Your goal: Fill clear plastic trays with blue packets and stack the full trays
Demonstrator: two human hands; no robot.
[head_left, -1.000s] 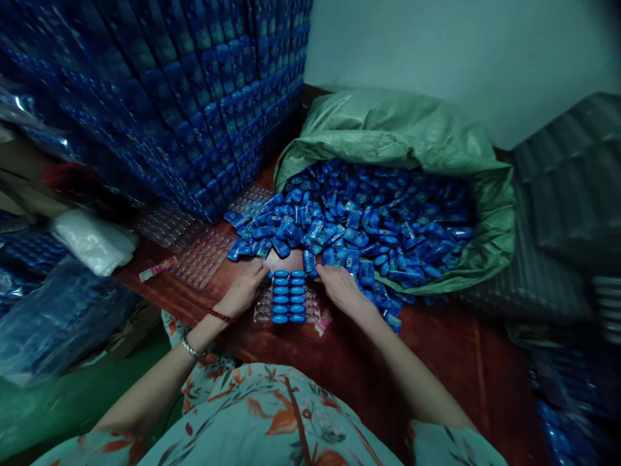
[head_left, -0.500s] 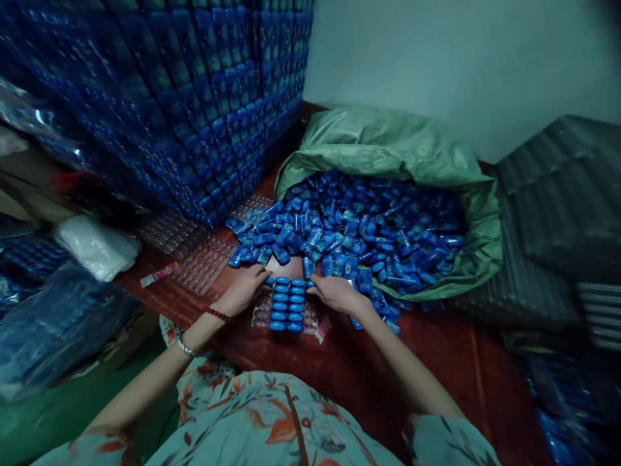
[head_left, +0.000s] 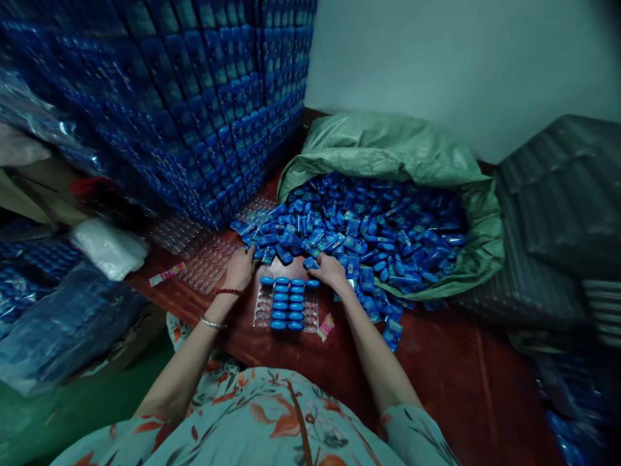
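Observation:
A clear plastic tray (head_left: 262, 315) lies on the table before me. Small blue cases (head_left: 288, 307) fill its two middle columns, and its far row has one more at each end. Clear pockets on both sides of the middle columns hold nothing. My left hand (head_left: 239, 268) is beyond the tray's far left corner, its fingers closed on a blue case at the near edge of the loose pile (head_left: 339, 223). Past the far right corner, my right hand (head_left: 332, 272) pinches another small blue case (head_left: 311, 263).
An open green sack (head_left: 388, 139) spills the pile onto the red-brown table (head_left: 436, 375). Tall stacks of blue packs (head_left: 218, 116) stand at left. Clear trays (head_left: 206, 262), a pink wrapper (head_left: 167, 274) and a white plastic bag (head_left: 110, 249) lie nearby. Dark stacked trays (head_left: 563, 207) stand at right.
Both hands have left the ends of the tray's far row and moved away from me to the pile. The two end cases now lie released in the tray.

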